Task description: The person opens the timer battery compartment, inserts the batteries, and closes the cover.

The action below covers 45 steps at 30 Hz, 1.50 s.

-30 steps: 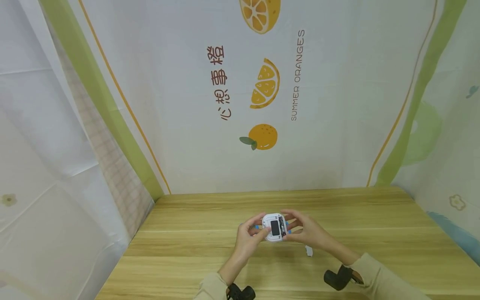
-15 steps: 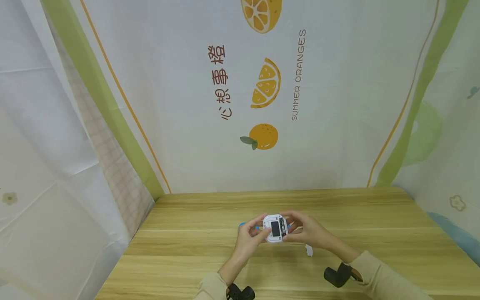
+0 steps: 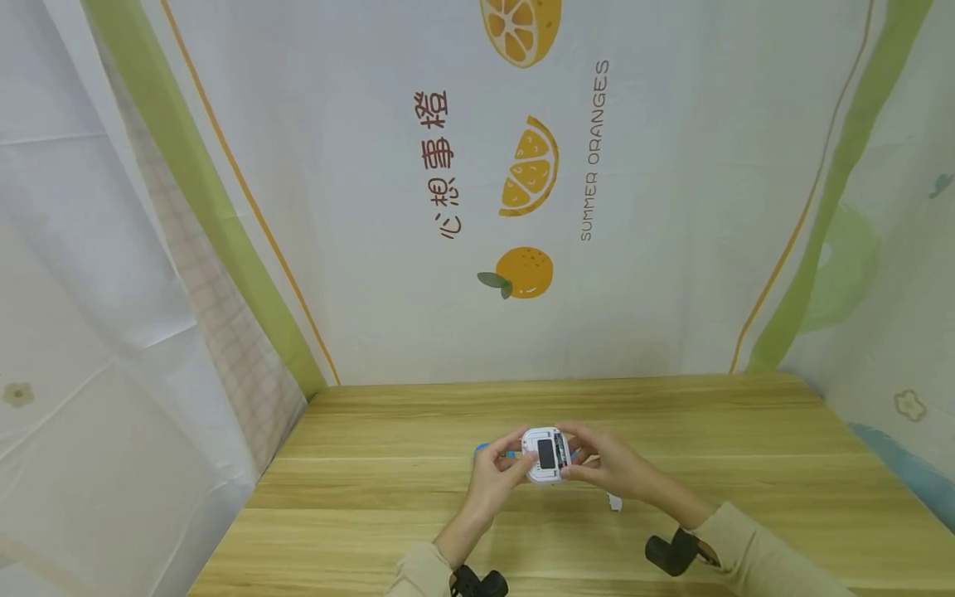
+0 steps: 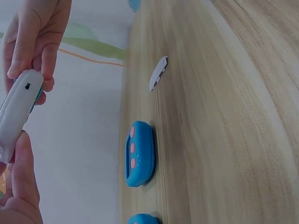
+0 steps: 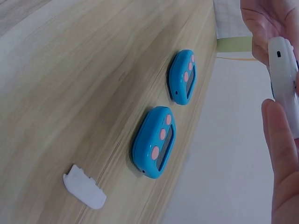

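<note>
Raised over the table, a small digital timer (image 3: 539, 467) has its white back facing up, with a dark rectangle in the middle. Along its right side an open battery slot (image 3: 562, 452) holds a dark, partly shiny strip, apparently a battery, too small to tell surely. My left hand (image 3: 492, 471) grips the timer's left edge, thumb on the back. On the other edge, my right hand (image 3: 612, 463) pinches beside the slot, thumb at its lower end. The timer's white side (image 4: 18, 107) shows in the left wrist view. A white battery cover (image 5: 84, 186) lies on the table.
Two blue timers with pink buttons, a nearer one (image 5: 155, 142) and a farther one (image 5: 183, 77), stand on the wooden table (image 3: 358, 514). In the head view the hands mostly hide them. A printed curtain (image 3: 656, 290) hangs behind the table.
The timer shifts very slightly in both hands. The strip in its slot looks shinier and less printed than before. My right hand moves a little and covers more of the battery cover.
</note>
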Motion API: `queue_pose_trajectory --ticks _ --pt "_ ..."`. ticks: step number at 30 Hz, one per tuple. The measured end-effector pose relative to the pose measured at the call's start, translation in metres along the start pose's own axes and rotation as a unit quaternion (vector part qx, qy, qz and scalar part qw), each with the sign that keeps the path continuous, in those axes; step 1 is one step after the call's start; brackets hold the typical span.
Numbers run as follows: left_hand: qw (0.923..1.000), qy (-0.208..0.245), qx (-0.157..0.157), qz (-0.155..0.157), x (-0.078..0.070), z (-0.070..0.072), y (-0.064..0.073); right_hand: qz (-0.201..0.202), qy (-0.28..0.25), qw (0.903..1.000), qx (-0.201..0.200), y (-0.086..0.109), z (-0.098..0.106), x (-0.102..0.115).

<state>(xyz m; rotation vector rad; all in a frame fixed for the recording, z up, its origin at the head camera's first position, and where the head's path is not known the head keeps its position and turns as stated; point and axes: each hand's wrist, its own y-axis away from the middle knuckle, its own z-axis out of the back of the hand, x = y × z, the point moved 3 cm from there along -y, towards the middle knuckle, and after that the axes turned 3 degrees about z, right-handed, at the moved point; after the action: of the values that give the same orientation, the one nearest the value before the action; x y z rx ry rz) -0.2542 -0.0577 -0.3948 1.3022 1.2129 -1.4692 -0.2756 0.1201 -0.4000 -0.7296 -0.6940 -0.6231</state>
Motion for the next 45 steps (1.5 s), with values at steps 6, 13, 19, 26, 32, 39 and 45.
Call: queue_pose_trajectory --ticks 6,13,19,26,32,39,45 --pt "1.0000 0.002 0.001 -0.002 -0.002 0.000 -0.001 0.024 -0.016 0.9995 -0.015 0.000 -0.001 0.000" --pt "1.0000 0.003 0.006 0.000 -0.004 -0.001 -0.001 0.021 -0.052 0.9979 -0.033 0.000 -0.002 -0.001" --pt "1.0000 0.002 0.005 -0.004 -0.005 -0.003 0.000 0.022 -0.052 0.9978 -0.035 0.001 -0.001 -0.003" --pt "0.9999 0.005 0.008 -0.008 -0.002 -0.002 0.000 -0.001 -0.074 0.9967 -0.034 0.002 -0.001 -0.007" --pt "0.9997 0.005 0.022 -0.002 0.000 -0.001 0.000 -0.017 -0.090 0.9956 -0.020 0.004 0.002 -0.008" --pt "0.9997 0.016 0.018 -0.004 -0.003 0.003 -0.002 -0.042 -0.051 0.9977 -0.015 0.007 0.020 -0.014" --pt "0.9996 0.023 0.011 -0.006 -0.003 0.005 -0.002 -0.060 -0.020 0.9978 -0.022 0.019 0.034 -0.035"
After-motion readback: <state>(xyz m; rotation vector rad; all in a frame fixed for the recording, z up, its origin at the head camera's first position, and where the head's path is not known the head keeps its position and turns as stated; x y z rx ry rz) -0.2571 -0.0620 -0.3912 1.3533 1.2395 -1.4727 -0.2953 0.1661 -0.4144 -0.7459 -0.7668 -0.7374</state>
